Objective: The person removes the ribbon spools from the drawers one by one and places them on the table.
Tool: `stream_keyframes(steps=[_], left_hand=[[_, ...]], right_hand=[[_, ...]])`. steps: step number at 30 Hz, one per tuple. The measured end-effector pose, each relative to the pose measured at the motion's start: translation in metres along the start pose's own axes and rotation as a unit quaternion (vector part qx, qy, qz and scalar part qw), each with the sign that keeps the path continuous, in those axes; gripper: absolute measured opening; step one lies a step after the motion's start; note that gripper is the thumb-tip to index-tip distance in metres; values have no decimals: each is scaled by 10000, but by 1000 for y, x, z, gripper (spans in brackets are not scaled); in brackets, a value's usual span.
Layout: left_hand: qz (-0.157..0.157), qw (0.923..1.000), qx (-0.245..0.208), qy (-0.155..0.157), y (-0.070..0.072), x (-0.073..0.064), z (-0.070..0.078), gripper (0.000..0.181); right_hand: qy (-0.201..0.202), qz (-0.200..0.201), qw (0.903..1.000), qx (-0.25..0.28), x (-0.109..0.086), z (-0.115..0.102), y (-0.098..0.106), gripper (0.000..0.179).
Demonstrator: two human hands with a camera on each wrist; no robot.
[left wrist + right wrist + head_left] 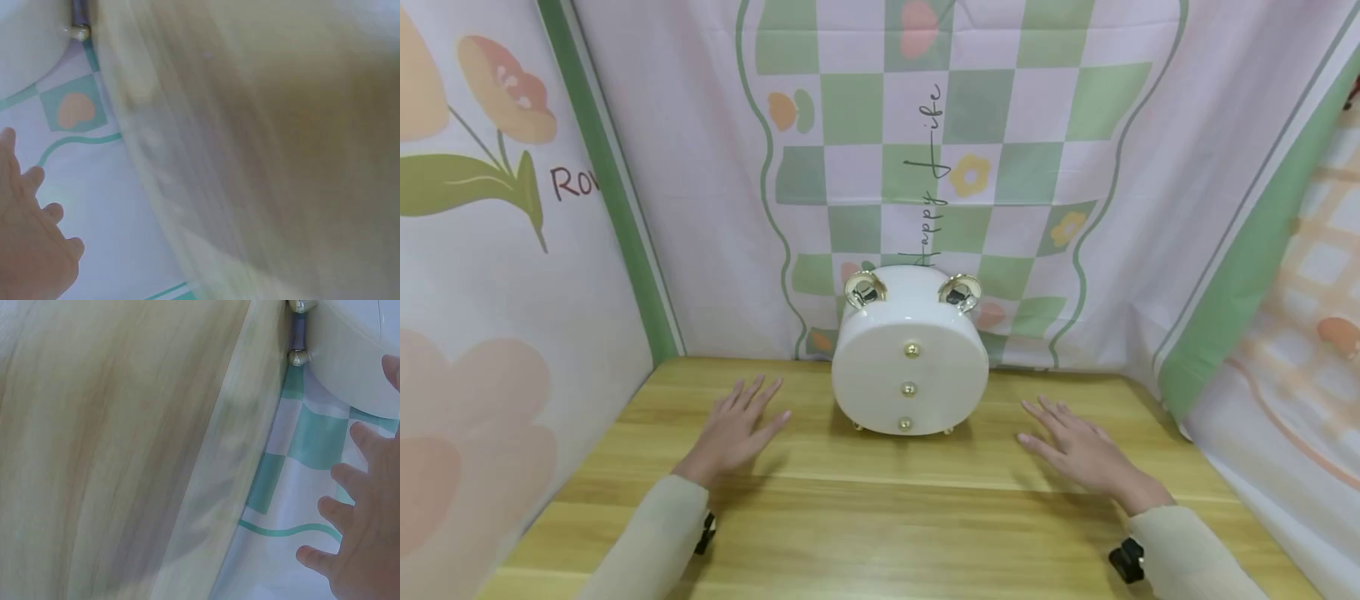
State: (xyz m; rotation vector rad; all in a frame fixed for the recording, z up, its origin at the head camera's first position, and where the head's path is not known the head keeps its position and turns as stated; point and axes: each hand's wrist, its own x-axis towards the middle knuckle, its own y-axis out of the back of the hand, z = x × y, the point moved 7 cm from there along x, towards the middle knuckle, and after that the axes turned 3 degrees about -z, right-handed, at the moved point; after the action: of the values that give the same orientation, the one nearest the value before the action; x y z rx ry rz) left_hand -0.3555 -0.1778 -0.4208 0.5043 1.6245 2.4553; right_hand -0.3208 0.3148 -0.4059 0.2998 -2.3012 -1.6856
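Note:
A white rounded box (pixel 880 375) with a column of 3 gold knobs on its front stands on small gold feet near the table's back edge. Two gold ring-like fittings sit on its top, like ears. My left hand (pixel 730 437) is to its left with the fingers spread, holding nothing. To the right of the box, my right hand (pixel 1082 454) also has its fingers spread and holds nothing. Both hands are apart from the box. The wrist views show parts of the box's side (pixel 31 44) and feet, with each hand's fingers at the frame edge.
The wooden table (pixel 880 525) runs up to a curtain (pixel 700 208) with a green checkered pattern behind the box. More patterned cloth hangs at the left (pixel 467 292) and the right (pixel 1315 333). Small black devices (pixel 1126 560) sit at the wrists.

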Motion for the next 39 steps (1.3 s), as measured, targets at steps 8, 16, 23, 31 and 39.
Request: stream_keyframes(steps=[8, 16, 23, 31, 39], left_hand=[[104, 9996, -182, -171, 9, 15, 9, 72], [366, 9968, -546, -458, 34, 32, 33, 70], [449, 9950, -771, -448, 47, 47, 50, 65], [655, 9892, -1163, -601, 64, 65, 70, 63], [996, 9774, -1591, -967, 77, 79, 88, 62]], right_hand=[[120, 16, 9999, 86, 1, -6, 0, 67], [297, 38, 9993, 204, 2, -16, 3, 64], [529, 92, 9981, 294, 5, -26, 5, 61], [772, 208, 9962, 358, 8, -38, 11, 59], [976, 244, 9935, 526, 9, -45, 13, 56]])
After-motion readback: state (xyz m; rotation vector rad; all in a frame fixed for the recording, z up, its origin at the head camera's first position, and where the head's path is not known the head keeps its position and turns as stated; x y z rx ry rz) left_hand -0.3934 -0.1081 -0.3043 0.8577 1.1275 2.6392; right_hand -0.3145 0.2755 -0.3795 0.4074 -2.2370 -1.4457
